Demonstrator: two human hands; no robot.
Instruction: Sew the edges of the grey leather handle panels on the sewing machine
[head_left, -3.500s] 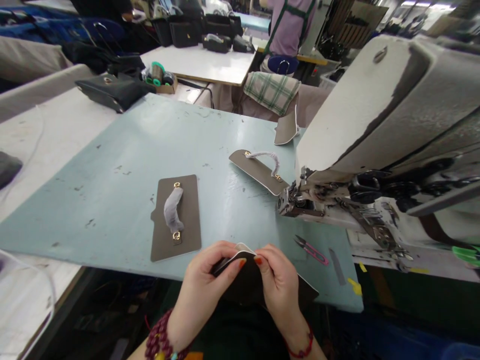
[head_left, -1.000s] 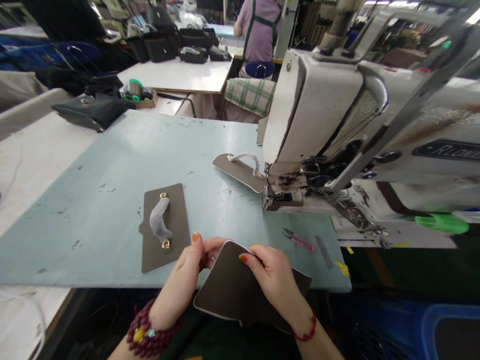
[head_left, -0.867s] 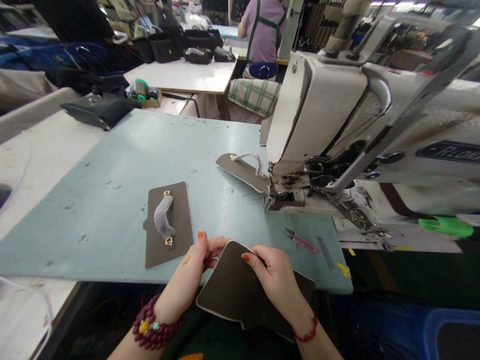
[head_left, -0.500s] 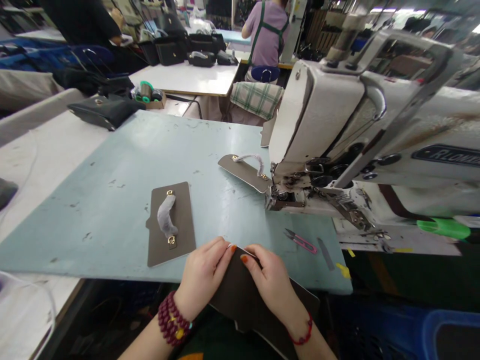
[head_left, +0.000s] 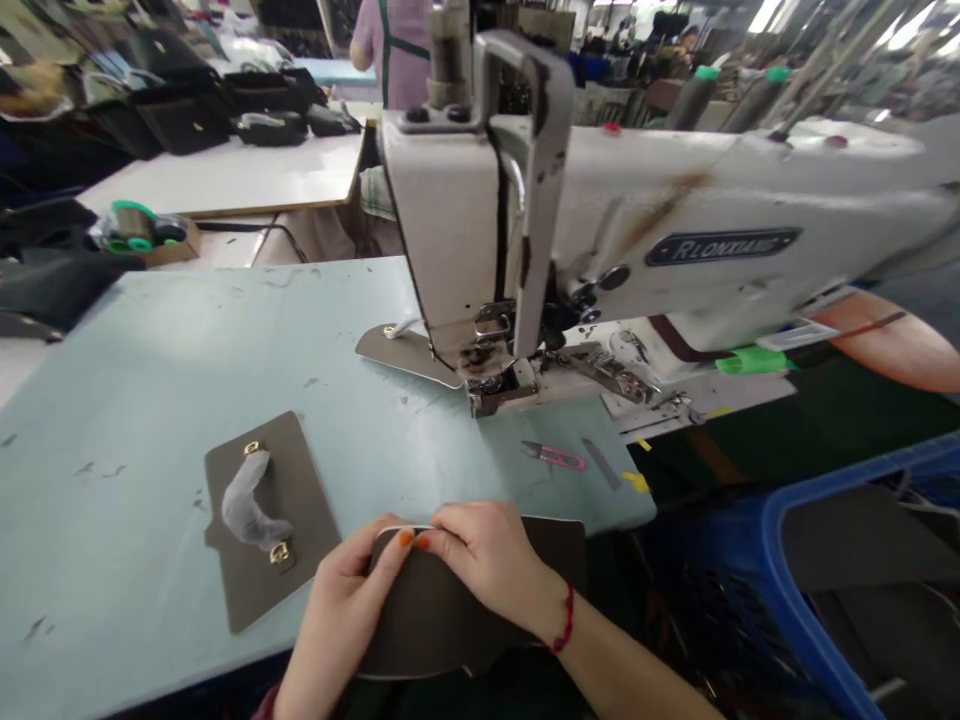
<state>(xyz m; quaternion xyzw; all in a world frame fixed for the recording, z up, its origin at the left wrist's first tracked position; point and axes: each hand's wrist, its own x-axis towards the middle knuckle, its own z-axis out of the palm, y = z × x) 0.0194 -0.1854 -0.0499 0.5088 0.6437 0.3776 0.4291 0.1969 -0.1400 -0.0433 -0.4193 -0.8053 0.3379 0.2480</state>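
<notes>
A dark brown flat bag panel [head_left: 427,630] with a pale edge is held at the front edge of the table. My left hand [head_left: 349,590] pinches its upper rim, thumb on the near face. Close beside it, my right hand [head_left: 487,560] pinches the same rim, the two thumbs almost touching. To the left lies another brown panel [head_left: 300,500] with a wrapped handle [head_left: 251,505] fixed by gold buckles. A third handled panel [head_left: 405,355] rests partly hidden behind the sewing machine head [head_left: 450,230].
Pink thread snips [head_left: 555,456] and a grey blade-like strip [head_left: 601,464] lie right of my hands on the light blue tabletop [head_left: 150,350]. A blue basket [head_left: 772,520] holding dark panels stands at lower right. Black bags [head_left: 180,110] sit on a white table behind.
The view has swung to the right, bringing more of the machine and the basket into sight. My hands have drawn together along the panel's rim, and the panel is turned more level.
</notes>
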